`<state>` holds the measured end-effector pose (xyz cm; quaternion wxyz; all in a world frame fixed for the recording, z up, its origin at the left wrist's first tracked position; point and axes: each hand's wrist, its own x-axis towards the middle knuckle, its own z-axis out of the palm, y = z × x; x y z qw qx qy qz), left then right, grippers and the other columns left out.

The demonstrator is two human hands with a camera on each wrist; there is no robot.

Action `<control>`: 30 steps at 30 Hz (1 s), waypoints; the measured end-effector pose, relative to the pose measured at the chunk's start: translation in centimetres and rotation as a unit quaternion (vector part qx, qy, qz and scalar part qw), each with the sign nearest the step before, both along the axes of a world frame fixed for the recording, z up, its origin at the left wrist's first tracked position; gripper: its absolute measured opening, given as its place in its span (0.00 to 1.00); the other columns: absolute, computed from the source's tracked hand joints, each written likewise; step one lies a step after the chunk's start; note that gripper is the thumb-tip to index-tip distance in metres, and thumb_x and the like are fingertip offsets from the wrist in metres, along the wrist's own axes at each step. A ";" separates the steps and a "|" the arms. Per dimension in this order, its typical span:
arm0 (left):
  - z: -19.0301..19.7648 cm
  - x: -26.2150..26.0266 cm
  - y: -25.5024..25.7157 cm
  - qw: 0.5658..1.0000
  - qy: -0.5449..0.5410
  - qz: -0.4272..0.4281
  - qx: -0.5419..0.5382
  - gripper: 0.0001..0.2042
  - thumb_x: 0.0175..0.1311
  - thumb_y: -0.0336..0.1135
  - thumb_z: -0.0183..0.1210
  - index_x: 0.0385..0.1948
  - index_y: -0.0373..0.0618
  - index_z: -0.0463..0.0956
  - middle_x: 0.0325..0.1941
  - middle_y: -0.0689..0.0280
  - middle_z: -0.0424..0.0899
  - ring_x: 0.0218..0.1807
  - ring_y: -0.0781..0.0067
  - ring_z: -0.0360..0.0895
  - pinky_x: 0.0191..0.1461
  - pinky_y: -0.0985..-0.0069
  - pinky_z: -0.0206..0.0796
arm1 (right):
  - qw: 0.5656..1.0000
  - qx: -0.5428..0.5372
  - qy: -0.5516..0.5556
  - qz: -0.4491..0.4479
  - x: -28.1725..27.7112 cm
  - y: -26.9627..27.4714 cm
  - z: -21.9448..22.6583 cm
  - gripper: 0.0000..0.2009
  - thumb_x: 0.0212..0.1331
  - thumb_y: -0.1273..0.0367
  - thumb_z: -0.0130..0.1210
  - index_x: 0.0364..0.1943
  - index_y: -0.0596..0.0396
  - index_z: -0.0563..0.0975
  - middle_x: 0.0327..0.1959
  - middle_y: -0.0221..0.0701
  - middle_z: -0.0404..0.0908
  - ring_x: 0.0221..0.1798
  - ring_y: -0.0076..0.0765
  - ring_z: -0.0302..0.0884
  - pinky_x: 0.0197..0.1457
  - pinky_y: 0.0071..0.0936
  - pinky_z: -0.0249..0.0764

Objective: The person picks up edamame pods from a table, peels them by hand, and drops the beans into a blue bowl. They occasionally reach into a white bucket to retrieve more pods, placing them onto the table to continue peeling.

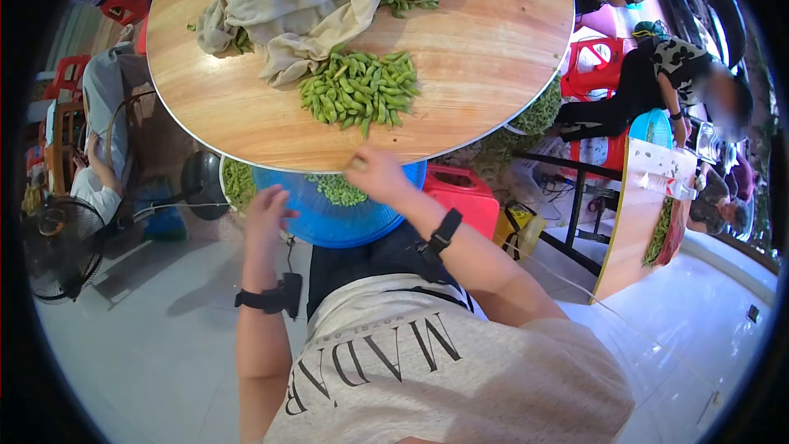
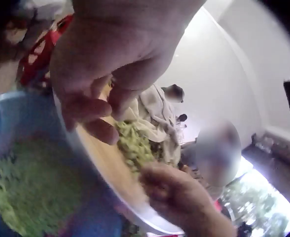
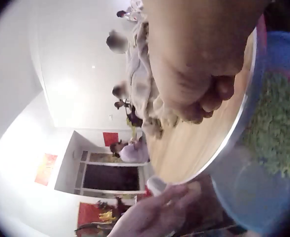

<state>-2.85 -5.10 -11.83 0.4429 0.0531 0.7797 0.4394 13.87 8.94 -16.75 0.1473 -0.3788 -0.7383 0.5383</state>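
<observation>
A pile of green soybean pods (image 1: pixel 360 90) lies on the round wooden table (image 1: pixel 485 57) near its front edge. Below that edge is a blue basin (image 1: pixel 308 218) with shelled green beans (image 1: pixel 339 190) in it. My right hand (image 1: pixel 382 177) is at the table rim, between pile and basin. Its fingers are curled in; no pod shows, and their inner side is hidden. My left hand (image 1: pixel 267 218) is raised at the basin's left side with loosely bent fingers. Nothing shows between these fingers (image 2: pixel 88 108) in the left wrist view.
A crumpled pale cloth (image 1: pixel 300 4) covers more pods behind the pile. Beside the basin stand a red plastic container (image 1: pixel 464 197) and another vessel of green pods (image 1: pixel 238 183). A standing fan (image 1: pixel 66 247) is at left. Other people sit around, and a side table (image 1: pixel 633 230) stands right.
</observation>
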 end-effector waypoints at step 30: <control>5.9 6.4 6.1 0.818 0.325 -0.431 0.200 0.08 0.49 0.23 0.55 0.32 0.38 0.74 0.29 0.56 0.76 0.29 0.59 0.76 0.32 0.72 0.66 | 0.987 -0.157 0.031 0.015 4.2 2.1 9.8 0.11 0.41 0.65 0.55 0.28 0.56 0.75 0.17 0.35 0.74 0.21 0.32 0.72 0.25 0.28 0.68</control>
